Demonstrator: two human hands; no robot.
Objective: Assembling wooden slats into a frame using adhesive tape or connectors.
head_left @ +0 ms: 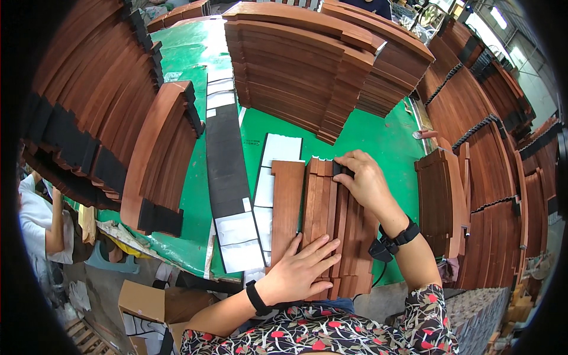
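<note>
In front of me lies a stack of reddish-brown wooden slats (320, 204) with stepped ends. My left hand (302, 271) rests flat on its near part, fingers spread, the thumb reaching toward a separate brown board (287, 198) just to the left. At the far end of the stack, my right hand (362, 177) has thumb and fingers closed round a small black piece (339, 169) at the slats' edge; the fingers partly cover it. A white sheet with a dark border (281, 149) lies partly under the separate board.
A long black strip with white panels (228, 160) lies left on the green tabletop (266, 121). Tall stacks of brown slats (290, 65) stand beyond it, with more at left (160, 154) and right (441, 195). An open cardboard box (142, 300) is lower left, below another person's arm (55, 222).
</note>
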